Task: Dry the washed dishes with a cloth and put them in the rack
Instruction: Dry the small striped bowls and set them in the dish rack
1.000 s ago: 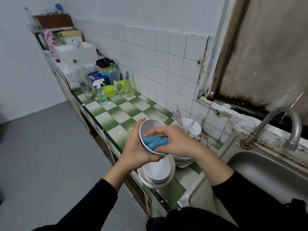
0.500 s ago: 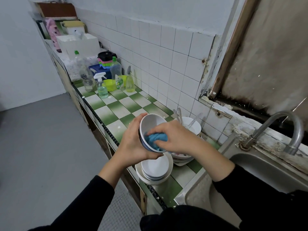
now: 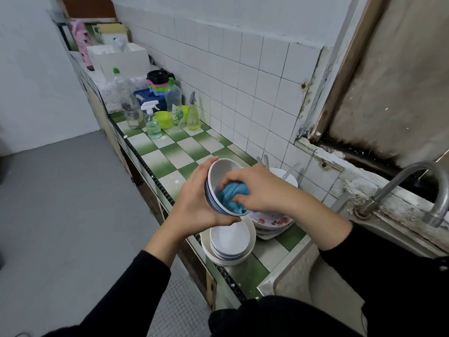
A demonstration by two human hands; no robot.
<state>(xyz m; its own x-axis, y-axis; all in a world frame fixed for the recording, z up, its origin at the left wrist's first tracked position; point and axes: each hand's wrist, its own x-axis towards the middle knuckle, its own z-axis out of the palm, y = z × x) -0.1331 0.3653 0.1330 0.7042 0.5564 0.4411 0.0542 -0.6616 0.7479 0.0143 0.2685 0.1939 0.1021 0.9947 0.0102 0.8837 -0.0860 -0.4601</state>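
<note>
Cradling tilted white blue-striped ceramic bowl [image 3: 221, 173] in left grip [image 3: 194, 203], pinching crumpled blue cloth [image 3: 230, 196] inside with right grip [image 3: 258, 190].

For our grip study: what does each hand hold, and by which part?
The left hand holds the bowl by its outer wall. The right hand pinches the bunched cloth inside it.
</note>
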